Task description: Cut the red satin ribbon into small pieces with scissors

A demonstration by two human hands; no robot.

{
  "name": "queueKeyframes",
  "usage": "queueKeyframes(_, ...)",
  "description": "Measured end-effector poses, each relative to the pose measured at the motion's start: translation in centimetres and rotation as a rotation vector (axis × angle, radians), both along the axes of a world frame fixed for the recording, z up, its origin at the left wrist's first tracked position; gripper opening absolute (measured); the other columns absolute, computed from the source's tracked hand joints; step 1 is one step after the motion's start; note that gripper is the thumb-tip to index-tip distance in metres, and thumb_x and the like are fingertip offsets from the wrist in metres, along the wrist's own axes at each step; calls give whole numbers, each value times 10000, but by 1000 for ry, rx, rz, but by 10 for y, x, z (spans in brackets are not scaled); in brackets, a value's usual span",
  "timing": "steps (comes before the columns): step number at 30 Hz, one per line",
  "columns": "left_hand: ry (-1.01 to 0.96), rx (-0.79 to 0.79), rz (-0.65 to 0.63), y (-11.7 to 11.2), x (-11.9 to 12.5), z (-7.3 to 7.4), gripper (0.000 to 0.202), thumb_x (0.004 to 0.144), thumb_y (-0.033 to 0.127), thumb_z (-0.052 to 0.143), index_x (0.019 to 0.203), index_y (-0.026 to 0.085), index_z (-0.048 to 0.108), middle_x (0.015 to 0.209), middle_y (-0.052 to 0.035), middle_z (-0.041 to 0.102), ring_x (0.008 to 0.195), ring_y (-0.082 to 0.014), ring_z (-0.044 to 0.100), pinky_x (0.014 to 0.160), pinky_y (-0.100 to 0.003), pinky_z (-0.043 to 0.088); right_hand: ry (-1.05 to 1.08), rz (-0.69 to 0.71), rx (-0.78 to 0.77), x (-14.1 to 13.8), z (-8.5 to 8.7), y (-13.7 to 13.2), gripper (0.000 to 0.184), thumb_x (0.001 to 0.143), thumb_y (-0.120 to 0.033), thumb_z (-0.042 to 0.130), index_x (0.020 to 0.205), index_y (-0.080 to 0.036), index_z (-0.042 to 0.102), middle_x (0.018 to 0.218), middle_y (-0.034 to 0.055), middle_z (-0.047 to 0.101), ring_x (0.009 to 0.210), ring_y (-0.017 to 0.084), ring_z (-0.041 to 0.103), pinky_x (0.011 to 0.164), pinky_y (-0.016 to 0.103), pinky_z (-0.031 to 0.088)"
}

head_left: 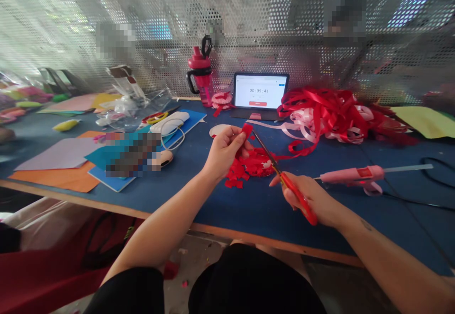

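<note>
My left hand point(223, 152) pinches a short strip of red ribbon point(247, 130) between fingers and thumb. My right hand point(305, 195) is shut on the orange-red handles of a pair of scissors point(292, 195), whose blades reach up to that strip. Beneath the hands lies a heap of small cut red ribbon pieces point(247, 166) on the blue tabletop point(249, 205). A round white paper disc point(216, 130) sits just beyond my left hand, partly hidden by it.
A pink hot glue gun point(351, 175) lies right of my right hand, with a black cable behind it. A large tangle of red and pink ribbon point(327, 115) lies beyond. Further back are a tablet showing a timer point(260, 90), a pink bottle point(199, 75) and coloured paper sheets point(60, 162).
</note>
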State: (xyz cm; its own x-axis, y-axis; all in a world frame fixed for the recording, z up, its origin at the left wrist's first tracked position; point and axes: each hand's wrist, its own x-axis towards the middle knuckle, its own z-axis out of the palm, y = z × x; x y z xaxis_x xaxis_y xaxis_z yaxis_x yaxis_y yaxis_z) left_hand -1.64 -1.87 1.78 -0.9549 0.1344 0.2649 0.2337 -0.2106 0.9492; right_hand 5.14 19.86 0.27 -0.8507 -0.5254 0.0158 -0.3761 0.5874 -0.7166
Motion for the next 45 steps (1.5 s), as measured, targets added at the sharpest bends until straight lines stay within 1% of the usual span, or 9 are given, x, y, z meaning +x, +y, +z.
queueKeyframes(3, 11, -21, 29, 1, 1, 1, 213, 806, 332, 624, 822, 163, 494, 517, 53, 557, 359, -21, 396, 366, -145, 271, 7, -1, 15, 1, 2, -1, 605, 869, -702, 300, 1064, -186, 550, 606, 0, 514, 505, 140, 458, 497, 246, 333)
queueKeyframes(5, 6, -18, 44, 1, 1, 1, 197, 805, 319, 619, 807, 167, 492, 501, 59, 535, 362, -18, 369, 369, -147, 253, 8, -1, 25, 1, 2, -1, 582, 877, -685, 308, 1062, -192, 553, 605, -1, 513, 503, 139, 456, 496, 243, 329)
queueKeyframes(9, 6, 14, 62, 1, 1, 3, 192, 798, 309, 617, 790, 173, 482, 500, 61, 527, 372, -21, 363, 387, -154, 257, 19, 6, 51, 0, -2, 0, 559, 875, -673, 323, 1050, -197, 559, 604, -2, 513, 497, 138, 460, 498, 240, 326)
queueKeyframes(13, 31, -34, 34, 2, 2, 1, 185, 810, 319, 608, 810, 168, 501, 511, 48, 548, 380, -23, 376, 390, -154, 260, 40, -3, 90, -2, -4, 0, 544, 873, -653, 331, 1050, -190, 556, 601, -3, 505, 471, 129, 428, 490, 238, 311)
queueKeyframes(17, 47, -58, -30, 4, 4, -1, 185, 803, 314, 621, 797, 162, 516, 527, 41, 552, 406, -24, 412, 388, -147, 251, 49, -18, 135, -1, 0, -2, 513, 880, -614, 339, 1044, -179, 557, 595, -2, 488, 467, 131, 408, 491, 243, 304)
queueKeyframes(22, -37, -65, -59, 4, 5, 1, 186, 757, 299, 652, 772, 153, 537, 529, 43, 531, 429, -27, 439, 385, -141, 237, 47, -31, 164, 1, 7, -4, 491, 875, -611, 340, 987, -183, 555, 575, -3, 473, 468, 135, 418, 487, 242, 299)
queueKeyframes(28, -99, -90, -65, -1, 4, 6, 161, 717, 259, 654, 713, 144, 542, 491, 43, 498, 409, -27, 409, 384, -144, 223, 52, -48, 159, 2, 8, -3, 493, 875, -624, 357, 937, -185, 570, 537, -21, 435, 436, 121, 386, 460, 234, 286)
queueKeyframes(35, -97, -130, -100, -5, 1, 7, 177, 721, 273, 667, 707, 145, 545, 467, 38, 504, 396, -31, 405, 391, -150, 231, 38, -13, 37, 1, 6, -2, 522, 892, -650, 325, 902, -198, 587, 489, -42, 383, 398, 102, 362, 419, 215, 270)
queueKeyframes(45, -110, -138, -122, -7, 1, 8, 204, 693, 282, 689, 701, 139, 544, 472, 28, 522, 397, -36, 421, 391, -153, 230, -19, -27, 18, -2, 2, 0, 270, 896, -403, 443, 808, -193, 589, 480, -39, 453, 407, 103, 414, 443, 216, 313)
